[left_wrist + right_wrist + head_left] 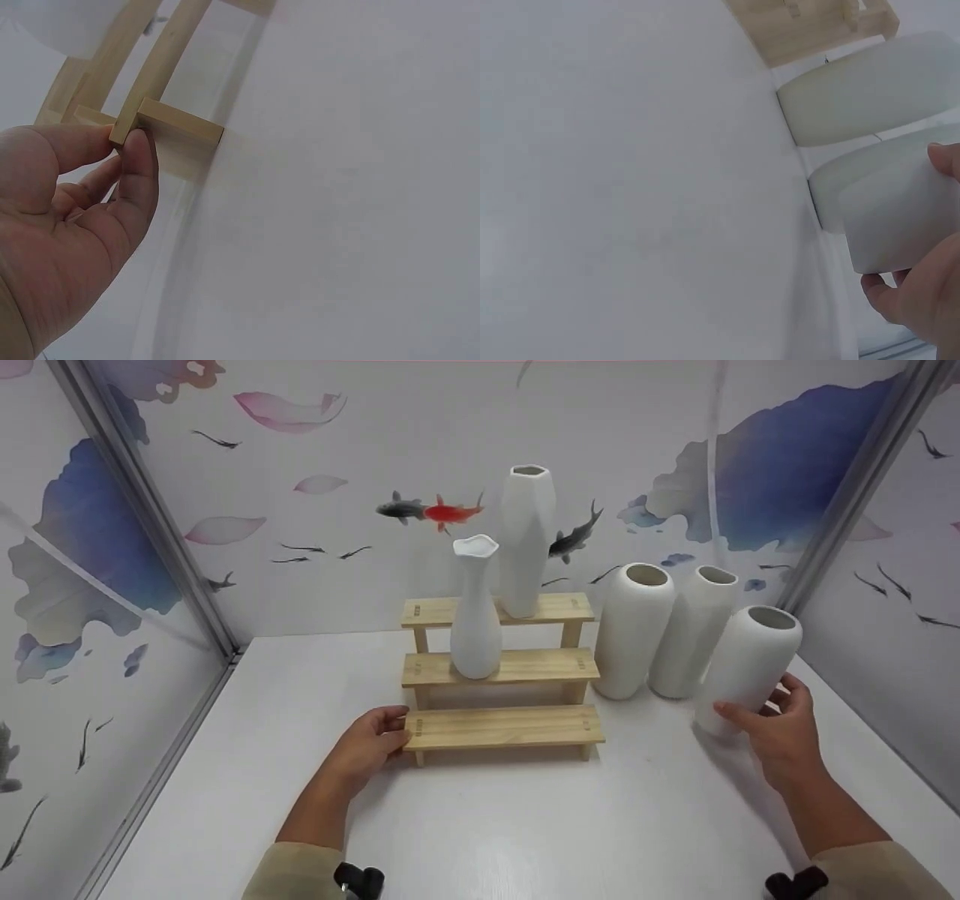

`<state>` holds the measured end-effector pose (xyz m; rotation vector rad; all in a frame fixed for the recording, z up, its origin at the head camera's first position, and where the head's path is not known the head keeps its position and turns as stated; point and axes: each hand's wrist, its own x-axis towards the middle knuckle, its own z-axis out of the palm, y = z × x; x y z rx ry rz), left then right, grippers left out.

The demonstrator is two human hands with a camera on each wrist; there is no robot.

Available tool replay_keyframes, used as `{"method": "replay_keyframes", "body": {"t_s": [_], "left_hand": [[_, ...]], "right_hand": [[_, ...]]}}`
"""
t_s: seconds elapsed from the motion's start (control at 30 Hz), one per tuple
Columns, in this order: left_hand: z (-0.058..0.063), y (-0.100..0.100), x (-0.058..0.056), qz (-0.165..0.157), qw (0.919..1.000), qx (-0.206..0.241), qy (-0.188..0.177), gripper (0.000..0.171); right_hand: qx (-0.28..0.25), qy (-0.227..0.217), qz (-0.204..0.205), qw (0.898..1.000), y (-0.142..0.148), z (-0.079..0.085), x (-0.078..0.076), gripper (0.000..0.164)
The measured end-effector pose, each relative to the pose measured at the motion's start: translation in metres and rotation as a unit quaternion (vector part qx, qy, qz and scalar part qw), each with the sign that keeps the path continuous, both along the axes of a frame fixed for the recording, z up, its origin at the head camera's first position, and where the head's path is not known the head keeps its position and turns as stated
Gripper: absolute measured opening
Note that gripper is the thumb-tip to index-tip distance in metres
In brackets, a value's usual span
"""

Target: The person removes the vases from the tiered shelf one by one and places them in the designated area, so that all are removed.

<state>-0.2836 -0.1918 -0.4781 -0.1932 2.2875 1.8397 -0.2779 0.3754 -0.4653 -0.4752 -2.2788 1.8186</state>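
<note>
My left hand [369, 746] pinches the left end of the lowest step of a three-step wooden stand [504, 727]. Thumb and fingers meet at the step's corner [129, 124] in the left wrist view. On the middle step stands a slim white vase with a wavy rim [475, 615]; a taller faceted white vase [527, 536] stands on the top step. At the right, my right hand [787, 731] grips the lower part of a rounded white vase [750, 667], which leans to the right. The right wrist view shows the thumb across the held vase [900, 214], fingers partly hidden beneath.
Two more white vases, a rounded one [634, 634] and a narrower one [694, 630], stand between the stand and the held vase. Printed panels [315, 510] with metal posts [150, 510] enclose the white table [525, 825] at the back and sides.
</note>
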Motion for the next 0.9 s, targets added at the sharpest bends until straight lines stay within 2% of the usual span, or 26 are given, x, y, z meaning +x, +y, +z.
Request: {"method": "replay_keyframes", "body": {"t_s": [0.2, 0.5, 0.67, 0.9], "left_hand": [[0.001, 0.0, 0.001, 0.003, 1.0, -0.003, -0.002, 0.047], [0.0, 0.0, 0.002, 0.0, 1.0, 0.005, 0.004, 0.047], [0.0, 0.0, 0.002, 0.002, 1.0, 0.0, 0.005, 0.047], [0.001, 0.0, 0.002, 0.001, 1.0, 0.002, 0.002, 0.047]], "right_hand": [[0.001, -0.014, -0.028, 1.0, 0.02, -0.004, -0.015, 0.123], [-0.005, -0.025, -0.037, 0.999, 0.034, -0.005, -0.043, 0.127], [0.002, -0.034, -0.034, 0.999, 0.036, -0.004, -0.057, 0.129], [0.018, -0.025, -0.004, 1.0, 0.041, -0.012, -0.071, 0.129]]}}
